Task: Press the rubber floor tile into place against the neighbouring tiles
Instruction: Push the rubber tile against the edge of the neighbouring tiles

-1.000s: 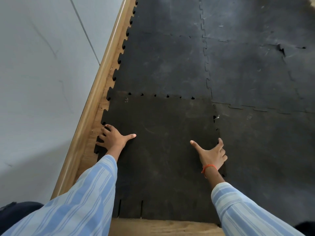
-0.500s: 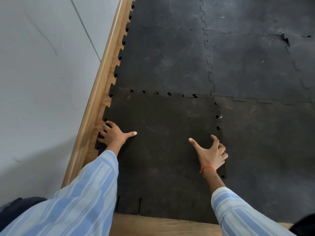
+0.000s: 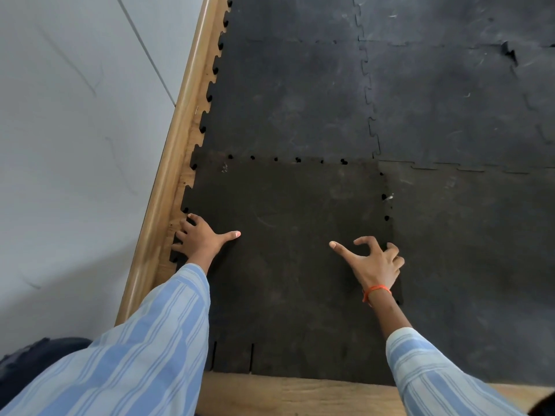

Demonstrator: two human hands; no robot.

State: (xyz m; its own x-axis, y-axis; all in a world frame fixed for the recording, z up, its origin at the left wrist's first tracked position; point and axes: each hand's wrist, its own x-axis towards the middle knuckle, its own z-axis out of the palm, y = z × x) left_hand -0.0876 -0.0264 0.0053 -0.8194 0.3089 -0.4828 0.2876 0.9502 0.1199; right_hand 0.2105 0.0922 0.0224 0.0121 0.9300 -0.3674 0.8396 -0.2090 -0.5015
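Note:
A dark brown rubber floor tile (image 3: 288, 235) with jigsaw edges lies in front of me, butted against a black tile beyond it (image 3: 288, 94) and a grey-black tile to its right (image 3: 468, 250). Small gaps show as dark holes along the far seam and the right seam. My left hand (image 3: 201, 238) rests flat on the tile's left edge, fingers over the toothed rim, thumb pointing right. My right hand (image 3: 372, 262) hovers at the right seam with thumb out and fingers curled, wearing an orange wrist thread. Neither hand holds anything.
A wooden skirting board (image 3: 174, 163) runs along the grey wall (image 3: 75, 145) on the left. Bare wooden floor (image 3: 300, 394) shows at the tile's near edge. More black interlocking tiles (image 3: 450, 85) cover the floor ahead and right; one corner at far right is lifted (image 3: 510, 51).
My right hand has lifted off the right seam and its fingers have curled. The left hand stays pressed on the left edge. The view has shifted slightly.

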